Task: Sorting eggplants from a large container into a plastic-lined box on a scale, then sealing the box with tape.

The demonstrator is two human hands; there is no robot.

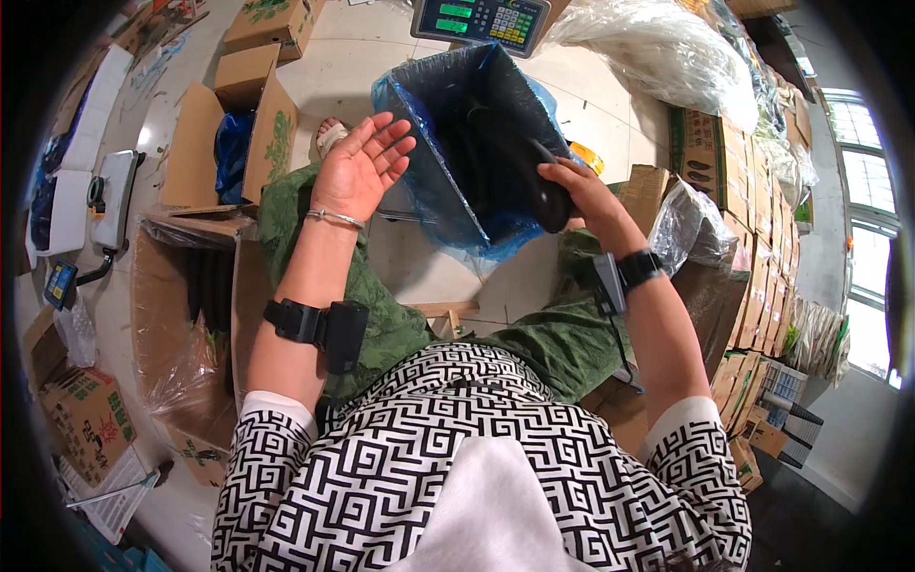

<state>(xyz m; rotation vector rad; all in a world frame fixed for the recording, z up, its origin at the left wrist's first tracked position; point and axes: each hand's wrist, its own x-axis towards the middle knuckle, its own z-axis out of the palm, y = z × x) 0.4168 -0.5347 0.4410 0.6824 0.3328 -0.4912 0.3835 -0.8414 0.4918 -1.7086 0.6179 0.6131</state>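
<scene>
Nearest to us is a plain white patch of cloth (pixel 491 505) over a black-and-white maze-patterned shirt (pixel 410 419), seen from above, with green trousers (pixel 381 329) spread beyond it. Past the knees stands a crate (pixel 443 167) with a blue plastic liner (pixel 386 95) folded over its rim, probably to shield the contents. Our right hand (pixel 589 198) grasps a dark, glossy eggplant (pixel 550 202) at the crate's right side, fingers curled over it, seemingly to control its near end. Its long axis slants from upper left, inside the crate, to lower right, the rounded near end pointing back toward us; which end bears the stem we cannot tell. Our left hand (pixel 362 167) holds nothing: palm up, fingers loosely spread, just beside the crate's left rim. Beyond the crate, a scale (pixel 484 21) faces us, presumably so its display can be read.
</scene>
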